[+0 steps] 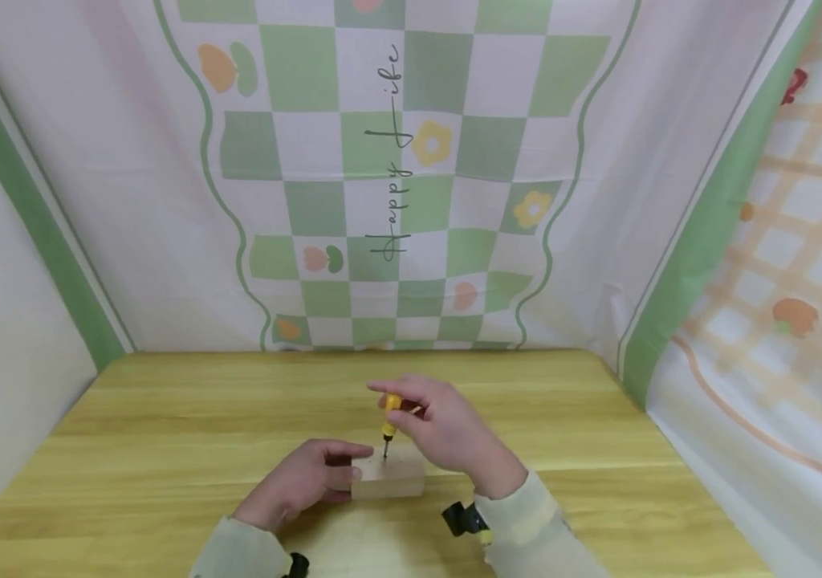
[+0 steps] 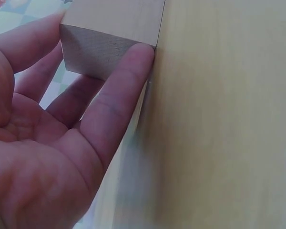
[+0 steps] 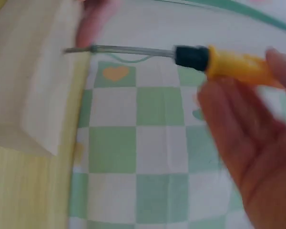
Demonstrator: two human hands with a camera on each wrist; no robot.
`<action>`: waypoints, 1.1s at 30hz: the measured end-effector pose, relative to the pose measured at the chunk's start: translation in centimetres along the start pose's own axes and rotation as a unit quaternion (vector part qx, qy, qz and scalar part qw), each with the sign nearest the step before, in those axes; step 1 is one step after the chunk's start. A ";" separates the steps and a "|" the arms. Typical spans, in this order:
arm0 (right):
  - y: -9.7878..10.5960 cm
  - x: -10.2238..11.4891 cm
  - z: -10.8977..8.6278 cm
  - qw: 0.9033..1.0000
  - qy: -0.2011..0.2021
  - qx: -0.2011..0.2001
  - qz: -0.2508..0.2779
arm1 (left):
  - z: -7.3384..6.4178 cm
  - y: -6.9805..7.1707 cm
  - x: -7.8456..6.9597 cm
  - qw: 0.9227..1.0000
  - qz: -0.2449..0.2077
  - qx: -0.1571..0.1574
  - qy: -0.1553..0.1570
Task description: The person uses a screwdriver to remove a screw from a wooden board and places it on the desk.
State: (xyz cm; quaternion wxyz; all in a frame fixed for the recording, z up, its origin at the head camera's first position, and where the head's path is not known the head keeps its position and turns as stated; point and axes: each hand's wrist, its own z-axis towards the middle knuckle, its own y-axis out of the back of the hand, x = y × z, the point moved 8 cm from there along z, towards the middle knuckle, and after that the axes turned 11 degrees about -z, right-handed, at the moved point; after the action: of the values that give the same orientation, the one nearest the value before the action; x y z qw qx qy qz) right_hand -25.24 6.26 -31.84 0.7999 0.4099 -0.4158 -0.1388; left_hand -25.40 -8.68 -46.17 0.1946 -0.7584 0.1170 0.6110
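Observation:
A pale wooden block (image 1: 388, 486) lies on the table. My left hand (image 1: 313, 480) holds its left end, with the fingers spread around the end face; the left wrist view shows one fingertip pressed on the edge of that end face (image 2: 93, 50). My right hand (image 1: 447, 424) grips a screwdriver (image 1: 389, 419) by its yellow handle (image 3: 238, 66). The screwdriver stands nearly upright over the block, its metal shaft (image 3: 133, 50) pointing down. In the right wrist view the shaft's end meets a thin screw-like piece (image 3: 76, 50) at the block's face.
The wood-grain table (image 1: 187, 401) spreads around both hands. Behind it hangs a cloth (image 1: 303, 72) with green and white checks, and more printed cloth (image 1: 808, 265) hangs at the right. A small black device (image 1: 463, 518) sits at the right wrist.

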 end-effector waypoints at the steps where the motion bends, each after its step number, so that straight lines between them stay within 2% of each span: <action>1: 0.0 0.2 -0.1 0.999 -0.006 -0.024 -0.033 | 0.0 0.0 0.0 1.000 -0.001 0.000 0.000; 3: 0.0 0.9 -0.3 0.992 -0.010 -0.077 -0.097 | 0.0 0.0 0.0 1.000 -0.002 0.000 0.000; 6: -0.2 2.1 -0.7 0.972 -0.008 -0.156 -0.176 | 0.1 -0.1 0.0 1.000 -0.004 0.001 -0.003; 9: -0.5 3.3 -0.9 0.957 0.011 -0.205 -0.204 | 0.0 -0.1 0.0 1.000 -0.005 0.002 -0.006; 13: -0.8 4.2 -1.0 0.949 0.028 -0.229 -0.214 | -0.1 0.0 -0.1 1.000 -0.005 0.002 -0.009; 16: -0.7 4.4 -1.0 0.953 0.038 -0.216 -0.207 | -0.1 -0.1 -0.2 1.000 -0.001 0.001 -0.008; 18: -0.7 4.2 -0.9 0.962 0.049 -0.187 -0.190 | -0.1 -0.1 -0.2 1.000 0.003 0.000 -0.005; 20: -0.6 3.8 -0.6 0.975 0.062 -0.141 -0.158 | -0.1 0.0 -0.2 1.000 0.003 -0.001 -0.002; 23: -0.5 2.8 0.1 0.993 0.075 -0.050 -0.074 | -0.1 0.0 -0.2 1.000 0.000 -0.001 0.006; 25: -0.6 2.1 0.4 0.998 0.064 0.000 -0.021 | -0.1 0.0 -0.2 1.000 -0.003 0.000 0.008; 27: -0.6 1.5 0.5 0.999 0.041 0.024 0.017 | -0.1 0.0 -0.2 1.000 -0.004 0.000 0.006; 29: -0.6 1.3 0.4 1.000 0.017 0.009 0.003 | -0.1 0.0 -0.2 1.000 -0.005 0.002 0.002; 31: -0.4 1.6 0.1 0.998 0.001 -0.036 -0.051 | -0.1 -0.1 -0.2 1.000 -0.005 0.005 -0.004; 33: -0.4 2.3 -0.3 0.988 0.001 -0.093 -0.120 | -0.1 -0.1 -0.2 1.000 -0.005 0.008 -0.009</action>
State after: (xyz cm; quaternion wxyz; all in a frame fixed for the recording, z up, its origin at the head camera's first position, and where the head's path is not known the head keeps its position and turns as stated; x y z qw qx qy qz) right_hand -23.53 4.84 -30.96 0.8125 0.3804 -0.3483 -0.2717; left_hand -25.29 -8.65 -45.89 0.2051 -0.7517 0.1164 0.6159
